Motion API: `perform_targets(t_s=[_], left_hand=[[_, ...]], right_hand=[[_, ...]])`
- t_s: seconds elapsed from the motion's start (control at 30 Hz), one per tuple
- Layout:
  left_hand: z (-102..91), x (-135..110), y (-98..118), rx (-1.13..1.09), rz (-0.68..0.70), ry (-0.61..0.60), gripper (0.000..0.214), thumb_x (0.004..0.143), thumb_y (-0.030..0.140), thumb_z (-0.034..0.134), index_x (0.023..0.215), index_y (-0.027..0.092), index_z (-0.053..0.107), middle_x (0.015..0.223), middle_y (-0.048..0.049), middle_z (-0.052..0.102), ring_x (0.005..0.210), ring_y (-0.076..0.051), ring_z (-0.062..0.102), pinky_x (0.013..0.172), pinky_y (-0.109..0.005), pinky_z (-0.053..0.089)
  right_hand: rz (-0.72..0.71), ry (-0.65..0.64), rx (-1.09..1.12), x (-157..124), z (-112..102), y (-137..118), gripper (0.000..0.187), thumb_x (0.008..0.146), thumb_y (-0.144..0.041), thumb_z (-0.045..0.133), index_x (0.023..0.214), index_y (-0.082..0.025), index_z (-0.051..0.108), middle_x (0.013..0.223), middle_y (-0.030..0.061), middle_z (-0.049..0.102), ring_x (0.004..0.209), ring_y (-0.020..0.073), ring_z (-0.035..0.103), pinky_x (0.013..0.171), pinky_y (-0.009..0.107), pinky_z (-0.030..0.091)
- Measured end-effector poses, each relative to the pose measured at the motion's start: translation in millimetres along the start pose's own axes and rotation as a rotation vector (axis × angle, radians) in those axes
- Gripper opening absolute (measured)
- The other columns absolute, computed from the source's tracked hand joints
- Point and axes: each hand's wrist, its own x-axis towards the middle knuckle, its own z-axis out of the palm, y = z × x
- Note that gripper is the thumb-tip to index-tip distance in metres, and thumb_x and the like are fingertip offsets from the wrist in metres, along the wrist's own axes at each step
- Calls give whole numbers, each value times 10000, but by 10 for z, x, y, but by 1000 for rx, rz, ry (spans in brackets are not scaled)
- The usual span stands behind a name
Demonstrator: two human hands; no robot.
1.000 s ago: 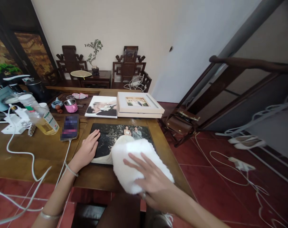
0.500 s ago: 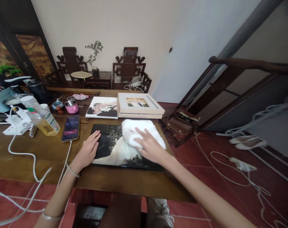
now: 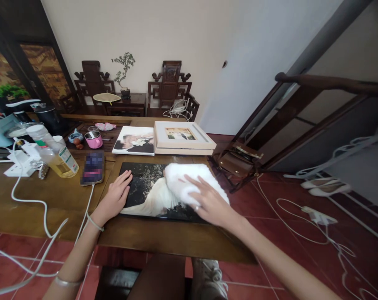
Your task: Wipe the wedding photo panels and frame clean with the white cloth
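Observation:
A glossy dark photo panel with a pale dress in its picture lies flat on the wooden table. At its left edge rests my left hand, fingers stretched out flat and holding nothing. My right hand has a fluffy white cloth gripped against the panel's right part. Two of its fingers extend over the cloth, while the thumb side is partly hidden by the folds. Some of the cloth reaches past the panel's right edge.
Behind the panel stand a white-edged photo and stacked cream frames. On the left are a phone on a cable, a bottle of yellow liquid, a pink cup and a power strip. A brown bag sits beyond the table's right edge.
My right hand has slid the white cloth to the right and slightly toward me across the panel. My left hand stays at the panel's left edge.

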Motion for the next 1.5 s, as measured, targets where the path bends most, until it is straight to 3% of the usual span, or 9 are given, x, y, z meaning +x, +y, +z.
perform_targets(t_s=[0.13,0.23,0.53,0.67,1.0,1.1,1.23,1.4,1.5], left_hand=[[5,-5,-3,-16,3,15,407,950,262,308,1324,199,456,1444,-97,389,1362,-221,295,1094,-510,261],[13,-2,-5,-18,4,24,410,951,263,306,1326,196,456,1441,-97,394,1361,-218,301,1095,-499,267],[11,11,-15,12,13,27,417,946,265,308,1329,183,452,1439,-106,396,1363,-218,299,1100,-487,267],[2,22,-20,10,14,19,417,948,259,300,1327,178,451,1439,-112,395,1364,-219,296,1095,-491,269],[-3,112,-11,23,-17,-31,422,941,258,299,1321,163,455,1449,-128,374,1374,-229,270,1087,-518,255],[4,116,-16,14,-28,-29,420,941,261,301,1328,190,446,1454,-114,370,1377,-228,264,1087,-536,238],[15,107,-17,14,-27,-21,423,944,258,289,1326,168,444,1455,-121,364,1374,-225,267,1089,-535,237],[15,100,4,20,-30,-12,420,943,256,288,1321,166,448,1451,-123,370,1372,-219,272,1084,-522,251],[5,99,13,22,-38,-29,423,943,257,286,1330,178,437,1461,-116,357,1377,-218,261,1081,-528,249]], right_hand=[[112,35,-50,337,24,381,216,861,-203,450,972,-153,628,1346,189,488,1280,319,405,1020,552,342],[128,35,-46,359,45,409,226,863,-197,446,994,-131,619,1329,219,494,1292,331,384,1013,559,345],[-80,-6,61,-460,-34,-468,219,585,-69,468,698,-180,619,1458,104,358,1394,314,126,1081,632,142],[-126,-68,99,-529,-91,-685,252,527,-76,461,686,-191,619,1477,63,325,1395,317,113,1087,627,122],[52,-18,31,294,-30,125,262,792,-123,482,1000,-148,639,1355,161,490,1336,304,317,1074,559,254],[111,-4,-13,431,-3,214,268,850,-161,461,1065,-127,616,1293,193,540,1318,310,350,1058,556,278],[78,-40,-15,271,-8,-7,277,771,-96,488,1001,-104,643,1348,215,477,1342,341,289,1064,587,241],[-68,-103,97,-112,-101,-529,287,671,-95,507,875,-181,689,1408,117,434,1371,323,222,1077,623,178],[-126,-138,131,-130,-123,-659,281,674,-116,516,870,-204,697,1425,82,415,1374,314,213,1084,610,174]])
